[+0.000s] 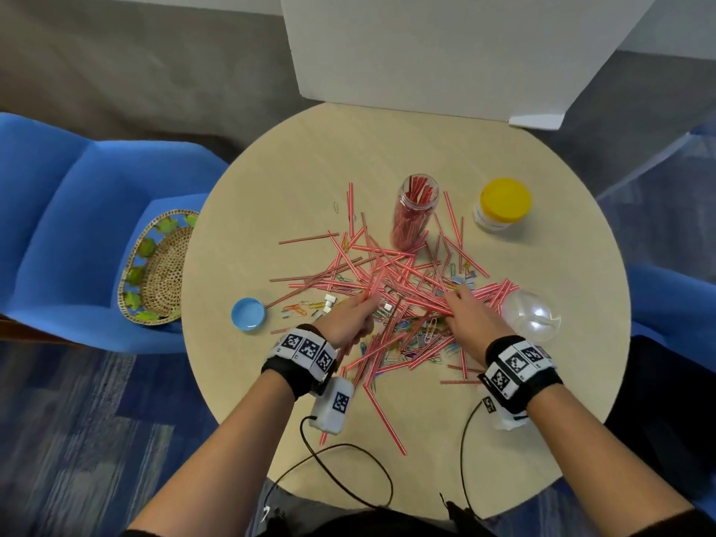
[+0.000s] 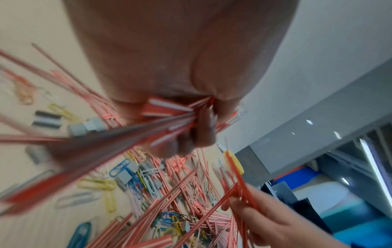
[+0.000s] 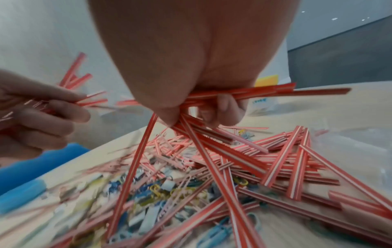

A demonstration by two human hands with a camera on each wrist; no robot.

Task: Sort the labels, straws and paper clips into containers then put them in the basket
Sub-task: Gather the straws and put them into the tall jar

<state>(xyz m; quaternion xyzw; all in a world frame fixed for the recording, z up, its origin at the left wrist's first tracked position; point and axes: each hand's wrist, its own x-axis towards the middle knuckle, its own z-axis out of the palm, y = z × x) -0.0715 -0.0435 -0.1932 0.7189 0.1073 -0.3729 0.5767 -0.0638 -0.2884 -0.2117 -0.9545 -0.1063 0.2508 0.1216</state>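
Observation:
A heap of red-and-white striped straws [image 1: 391, 281] lies mid-table, mixed with coloured paper clips [image 1: 422, 331] and small grey label pieces [image 1: 329, 304]. My left hand [image 1: 354, 317] grips a bundle of straws [image 2: 169, 117] in its fist. My right hand [image 1: 467, 308] pinches several straws [image 3: 212, 132] at the right side of the heap. An open clear jar [image 1: 414, 213] stands behind the heap, part-filled with straws. The woven basket [image 1: 155, 273] sits on the blue chair at the left.
A yellow-lidded jar [image 1: 501, 205] stands at the back right, a clear empty container [image 1: 532, 315] lies right of my right hand, and a blue lid [image 1: 248, 313] rests at the left. A white board [image 1: 426, 52] rises behind the round table [image 1: 426, 141]. Blue chairs [image 1: 69, 226] flank it.

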